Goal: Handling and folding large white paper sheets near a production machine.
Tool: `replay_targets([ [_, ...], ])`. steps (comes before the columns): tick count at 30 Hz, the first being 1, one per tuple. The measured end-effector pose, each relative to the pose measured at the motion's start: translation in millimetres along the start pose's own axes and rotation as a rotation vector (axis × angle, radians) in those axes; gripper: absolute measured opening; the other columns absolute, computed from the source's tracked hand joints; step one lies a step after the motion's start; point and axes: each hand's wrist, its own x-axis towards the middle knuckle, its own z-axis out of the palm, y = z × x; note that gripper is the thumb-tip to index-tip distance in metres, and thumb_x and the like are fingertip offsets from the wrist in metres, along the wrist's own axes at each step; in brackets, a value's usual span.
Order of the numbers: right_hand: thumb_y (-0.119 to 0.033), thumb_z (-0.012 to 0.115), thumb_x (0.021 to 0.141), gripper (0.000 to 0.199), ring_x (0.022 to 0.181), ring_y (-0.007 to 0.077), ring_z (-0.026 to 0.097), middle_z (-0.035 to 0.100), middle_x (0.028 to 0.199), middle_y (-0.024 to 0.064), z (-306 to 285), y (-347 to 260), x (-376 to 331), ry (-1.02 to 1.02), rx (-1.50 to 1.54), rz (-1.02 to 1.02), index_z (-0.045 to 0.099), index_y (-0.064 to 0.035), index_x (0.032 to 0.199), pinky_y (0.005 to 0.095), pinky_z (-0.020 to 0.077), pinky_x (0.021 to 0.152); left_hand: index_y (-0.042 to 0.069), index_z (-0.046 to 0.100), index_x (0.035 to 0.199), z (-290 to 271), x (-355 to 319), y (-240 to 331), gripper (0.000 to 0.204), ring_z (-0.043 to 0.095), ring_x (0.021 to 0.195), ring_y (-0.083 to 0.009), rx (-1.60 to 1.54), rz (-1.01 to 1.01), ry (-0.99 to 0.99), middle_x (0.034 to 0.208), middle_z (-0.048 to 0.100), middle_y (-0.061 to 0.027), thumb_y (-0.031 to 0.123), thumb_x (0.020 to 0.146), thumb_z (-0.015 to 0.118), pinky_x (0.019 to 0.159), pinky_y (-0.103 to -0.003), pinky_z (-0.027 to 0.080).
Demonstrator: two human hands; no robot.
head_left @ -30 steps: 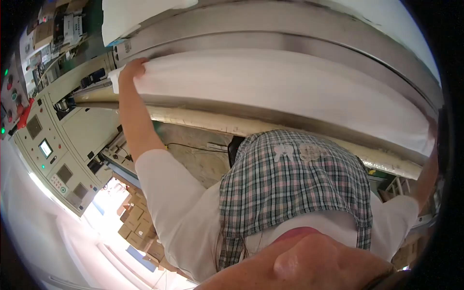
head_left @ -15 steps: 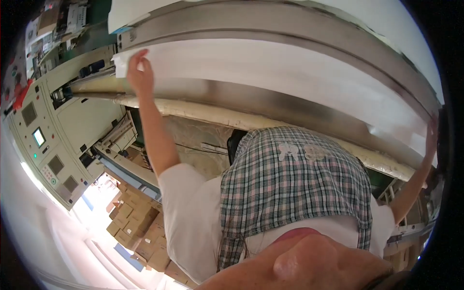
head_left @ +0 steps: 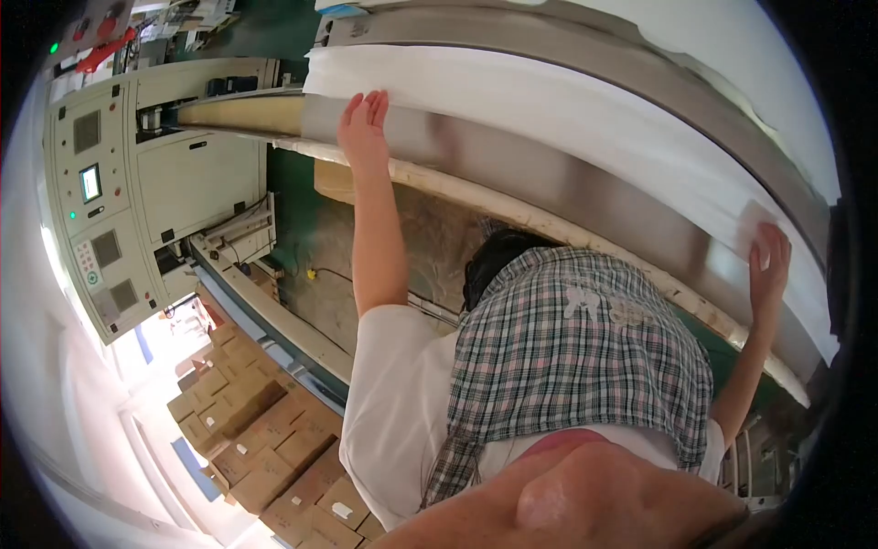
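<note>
Left hand (head_left: 364, 137) loose, fingers parted, holding nothing visible; fingertips at near edge of white sheet (head_left: 512, 87), contact unclear. Right hand (head_left: 770, 261) half-curled, fingers apart, nothing seen gripped; sits at sheet's right part, touch cannot be told. Wide arm spacing seems to suit sheet's length. Sheet lies lengthwise along metal bed (head_left: 526, 169), which apparently supports it flat. Wrapped bar (head_left: 466, 193) runs between bed and checked apron (head_left: 585, 357), perhaps cushioning front edge. Control cabinet (head_left: 201, 188) stands left; stacked cardboard boxes (head_left: 261, 439) well apart from sheet.
</note>
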Motion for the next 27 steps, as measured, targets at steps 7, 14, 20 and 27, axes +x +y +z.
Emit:
replay_targets([
  [7,-0.003,0.052,0.079,0.029,0.107,0.0303,0.047,0.053,0.11,0.0128,25.5,3.6,-3.4,0.086,-0.064,-0.034,0.054,-0.004,0.108,0.0381,0.0376,0.09,-0.008,0.041,0.101,-34.1,63.5,-1.9,0.024,0.054,0.086,-0.031,-0.203,-0.293,0.105,0.095,0.05,-0.0197,0.004,0.083,0.049,0.073,-0.042,0.051],
  [14,-0.004,0.051,0.079,0.028,0.103,0.0301,0.049,0.055,0.107,0.013,34.4,4.6,-5.4,0.124,-0.122,0.035,0.054,-0.003,0.107,0.0364,0.0385,0.088,0.003,0.041,0.11,-61.8,168.4,0.5,0.033,0.054,0.071,-0.0229,-0.241,-0.264,0.131,0.086,0.05,-0.0135,-0.002,0.079,0.051,0.057,-0.035,0.048],
  [20,-0.006,0.051,0.081,0.027,0.104,0.0284,0.049,0.054,0.109,0.011,46.5,9.6,-11.5,0.16,-0.115,0.104,0.054,-0.0042,0.108,0.0362,0.0377,0.089,0.005,0.045,0.111,-70.7,176.2,37.5,0.051,0.057,0.071,-0.0215,0.777,0.164,0.168,0.077,0.052,-0.0101,0.0,0.063,0.062,0.058,-0.032,0.049],
  [27,-0.005,0.052,0.08,0.033,0.11,0.0291,0.046,0.05,0.117,0.0117,35.1,-8.2,-12.9,0.172,-0.201,0.193,0.052,-0.0066,0.113,0.037,0.0358,0.093,0.008,0.053,0.104,-80.6,180.8,57.9,0.036,0.056,0.081,-0.0262,1.577,0.748,0.062,0.092,0.055,-0.0098,0.011,0.069,0.059,0.073,-0.037,0.045],
])
